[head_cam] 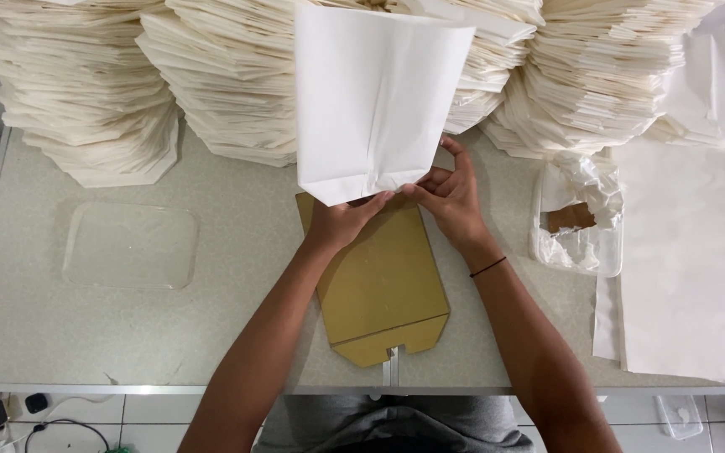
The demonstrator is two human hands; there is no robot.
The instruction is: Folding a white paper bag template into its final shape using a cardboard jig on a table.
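Note:
A white paper bag (371, 92) stands upright in the middle of the table, held at its lower edge by both hands. My left hand (341, 220) pinches the bag's bottom left corner. My right hand (451, 193) grips the bottom right edge, and a thin dark band circles that wrist. Beneath the hands lies a flat brown cardboard template (383, 289) with cut corners, reaching to the table's near edge.
Tall stacks of folded white paper bags (86, 92) line the back of the grey table (237, 319). A clear plastic lid (132, 245) lies at left. A clear container of crumpled plastic (579, 222) and large white paper sheets (698, 268) lie at right.

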